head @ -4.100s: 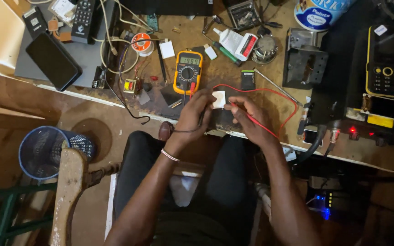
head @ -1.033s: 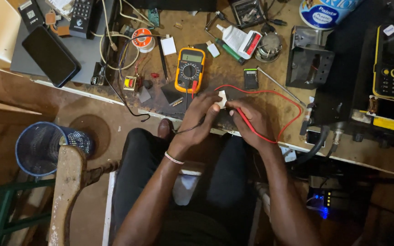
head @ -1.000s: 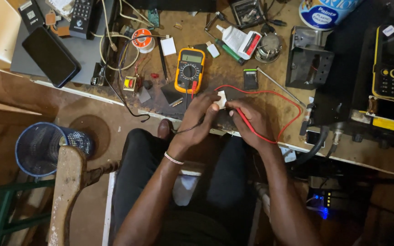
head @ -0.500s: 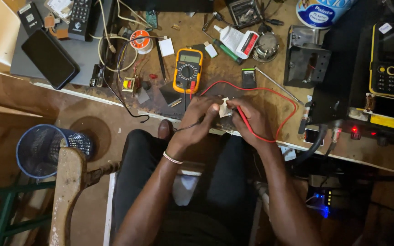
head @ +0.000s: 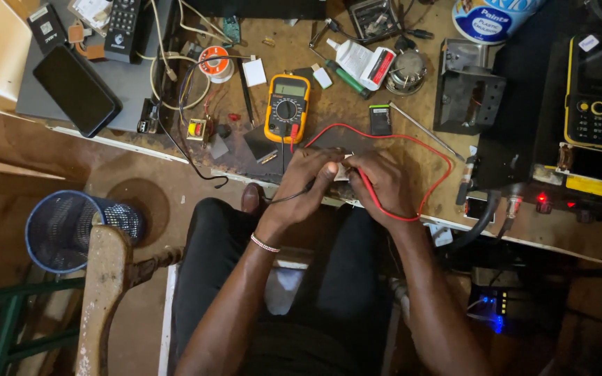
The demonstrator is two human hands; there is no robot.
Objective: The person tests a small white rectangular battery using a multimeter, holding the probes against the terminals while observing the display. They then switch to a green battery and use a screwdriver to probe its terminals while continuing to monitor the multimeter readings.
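- Since a few seconds ago, both hands have drawn closer together at the front edge of the workbench [head: 524,230]; the small pale part [head: 343,169], which showed plainly between the fingers then, is now almost covered by them.
- That suggests the probing has moved from lining up to close contact on the part.
- The left hand [head: 308,182] is curled shut around the part and a black lead [head: 283,198] that trails off towards the bench edge.
- The right hand [head: 383,182] is closed on the red probe [head: 365,182], whose red wire [head: 435,150] loops right and back to the yellow multimeter [head: 286,107].
- The part sits pinched between both sets of fingertips, just in front of the multimeter, near the front edge.
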